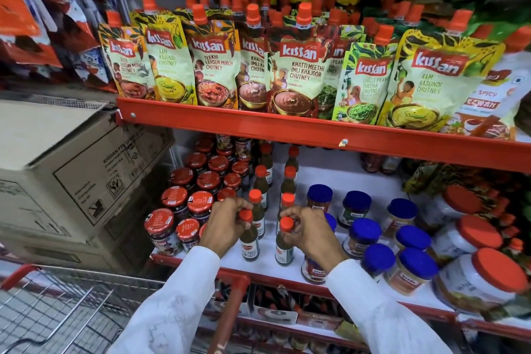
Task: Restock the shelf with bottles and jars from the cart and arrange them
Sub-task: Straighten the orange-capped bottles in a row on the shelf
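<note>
Two slim bottles of dark green sauce with orange caps stand near the front of the white middle shelf (304, 181). My left hand (227, 223) is shut around the neck of the left bottle (249, 241). My right hand (309, 228) grips the neck of the right bottle (284, 247). Behind them two rows of the same sauce bottles (261, 178) run toward the back. Red-lidded dark jars (199, 204) fill the shelf's left side, blue-lidded jars (365, 234) the right. The wire cart (57, 304) with a red rim is at the lower left.
A cardboard box (71, 169) sits on the cart left of the shelf. Chutney pouches (298, 66) line the red upper shelf (287, 128). Large orange-lidded tubs (488, 276) stand at the far right. More bottles sit on the shelf below (287, 307).
</note>
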